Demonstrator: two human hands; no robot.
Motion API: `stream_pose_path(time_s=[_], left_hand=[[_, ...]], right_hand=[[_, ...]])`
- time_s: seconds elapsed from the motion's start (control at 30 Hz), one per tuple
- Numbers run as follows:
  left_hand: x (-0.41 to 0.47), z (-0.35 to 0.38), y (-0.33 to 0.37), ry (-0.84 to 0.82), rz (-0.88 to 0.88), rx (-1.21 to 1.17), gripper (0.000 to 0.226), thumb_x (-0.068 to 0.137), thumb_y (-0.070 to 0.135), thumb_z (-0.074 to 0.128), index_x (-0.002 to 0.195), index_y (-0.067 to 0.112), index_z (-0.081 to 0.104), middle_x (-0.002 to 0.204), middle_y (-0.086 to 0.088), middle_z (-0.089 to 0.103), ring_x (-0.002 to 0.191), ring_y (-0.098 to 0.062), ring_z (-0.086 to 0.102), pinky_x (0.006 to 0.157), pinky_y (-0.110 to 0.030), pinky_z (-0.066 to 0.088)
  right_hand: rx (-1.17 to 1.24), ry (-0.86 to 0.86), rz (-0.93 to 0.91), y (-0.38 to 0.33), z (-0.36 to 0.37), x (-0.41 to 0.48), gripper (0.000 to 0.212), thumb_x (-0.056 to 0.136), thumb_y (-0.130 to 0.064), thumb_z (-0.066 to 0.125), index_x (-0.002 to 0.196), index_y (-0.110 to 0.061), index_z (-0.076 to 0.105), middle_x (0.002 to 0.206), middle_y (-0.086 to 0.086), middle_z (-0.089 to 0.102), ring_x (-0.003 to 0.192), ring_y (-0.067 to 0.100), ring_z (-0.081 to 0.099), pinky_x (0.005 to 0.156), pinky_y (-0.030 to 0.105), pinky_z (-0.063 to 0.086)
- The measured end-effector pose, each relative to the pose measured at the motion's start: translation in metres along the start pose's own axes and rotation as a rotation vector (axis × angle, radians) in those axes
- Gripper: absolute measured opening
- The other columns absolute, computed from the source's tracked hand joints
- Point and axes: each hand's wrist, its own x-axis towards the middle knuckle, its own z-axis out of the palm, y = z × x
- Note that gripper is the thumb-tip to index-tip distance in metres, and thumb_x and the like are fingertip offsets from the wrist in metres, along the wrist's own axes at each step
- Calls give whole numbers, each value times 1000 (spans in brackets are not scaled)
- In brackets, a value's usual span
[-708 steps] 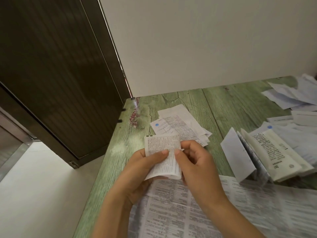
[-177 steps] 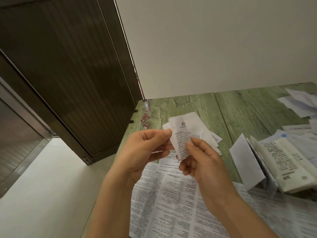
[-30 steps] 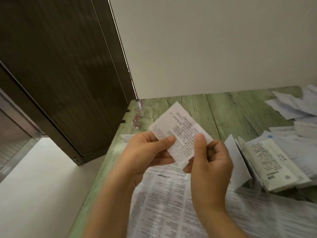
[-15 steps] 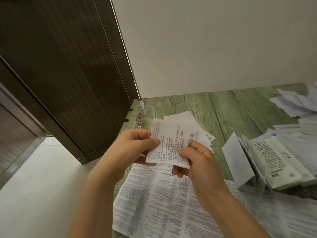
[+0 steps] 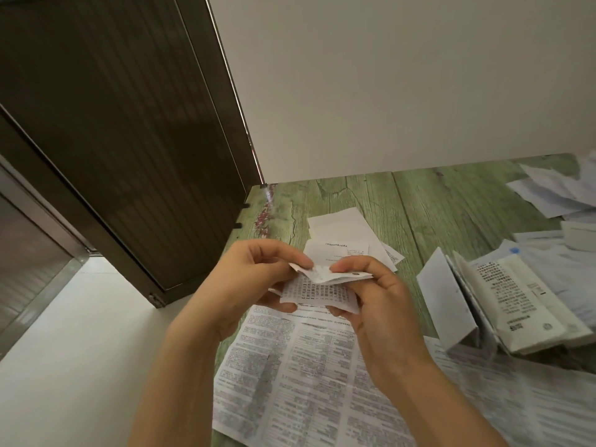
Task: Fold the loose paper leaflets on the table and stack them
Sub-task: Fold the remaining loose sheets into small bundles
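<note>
Centrally, two bare hands are holding one small printed leaflet (image 5: 317, 290) in the air, just above the near part of a green wooden table (image 5: 435, 204). The left hand (image 5: 248, 282) is pinching the leaflet's upper left edge between thumb and forefinger, with its other fingers curling behind the paper. The right hand (image 5: 377, 311) is pinching the upper right edge the same way, thumb on top and lower fingers tucking under the sheet. Both grips are closing firmly on the paper, and the two thumb tips are sitting near each other with a short strip of fold between them.

The leaflet is white and thin, and it is carrying rows of small dark print. Its top part is bending over along a crease, so a blank, crumpled flap is lying above the printed face. The lower edge is hanging free between the palms.

Directly beneath the hands, one large open sheet (image 5: 306, 382) of dense print is lying flat on the table. Behind the hands, one low stack (image 5: 348, 230) of folded leaflets is resting on the wood. At least three layers are showing, but the exact count is unclear. To the right, a loose heap (image 5: 516, 301) of part-folded leaflets is lying with one blank panel (image 5: 445, 304) standing up at its left side. Farther back at the right edge, more loose white papers (image 5: 554, 191) are lying too jumbled to count.

A dark ribbed door (image 5: 113, 124) is filling the left side, and a pale wall (image 5: 387, 75) is rising behind the table.
</note>
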Motion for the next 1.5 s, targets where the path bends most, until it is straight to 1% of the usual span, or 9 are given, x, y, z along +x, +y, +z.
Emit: stream_pose_path(time_s=[0.13,0.2,0.3,0.43,0.7,0.87,1.07,1.27,1.5], left_hand=[[1,1,1,50,-69,-195,26,94,-5,41,87,1,65,82,-19,71,62,-22,69,43,-23,52],[0,2,1,6,-127,-274,21,97,14,43,101,2,60,89,-23,70,65,-27,69,45,-25,55],[1,6,-3,-157,-177,-172,45,86,38,52,104,-1,62,87,-22,72,66,-26,71,50,-22,57],[4,6,-6,-140,-156,-198,46,71,28,62,103,-5,65,85,-21,72,62,-22,71,50,-19,56],[4,-1,-8,-134,-75,-82,41,73,30,58,101,1,67,84,-17,73,61,-17,70,47,-16,53],[3,-5,-9,-172,-41,9,30,87,26,52,102,3,66,88,-12,74,65,-17,70,51,-16,53],[4,-6,-13,-178,-4,115,30,94,25,48,98,4,68,79,-9,72,65,-13,65,52,-18,49],[8,-4,-13,-59,9,24,36,66,21,71,93,-2,68,72,-7,71,55,-9,62,51,-15,49],[10,-5,-14,8,42,130,13,78,10,71,87,0,71,66,-3,71,51,-5,59,46,-13,43]], right_hand=[[-110,18,-156,6,1,1,55,81,19,41,58,-24,67,84,1,71,88,18,65,66,25,51],[-166,41,-256,8,0,1,50,82,19,42,60,-20,66,79,-2,69,84,13,65,63,19,50],[-258,57,-416,9,0,-1,43,83,19,46,65,-15,65,74,-4,67,76,9,61,61,15,46],[-336,84,-501,13,0,0,43,84,19,46,67,-16,64,72,-9,65,75,7,59,62,12,44],[-205,7,-365,10,0,-2,32,79,-1,44,62,-14,68,70,-8,67,72,4,60,64,13,45],[-55,-21,-230,4,1,-9,27,86,-30,44,100,-21,66,80,7,67,69,15,63,55,22,49],[-256,-46,-187,3,1,-5,13,85,-8,65,83,-19,71,75,-6,70,65,-1,61,57,11,45],[-218,61,-181,7,-1,-1,13,82,-9,69,83,-22,69,80,-3,73,69,6,66,60,15,51],[-226,28,-179,7,-1,-2,13,84,-6,67,81,-19,69,76,-6,72,67,-1,64,57,11,47]])
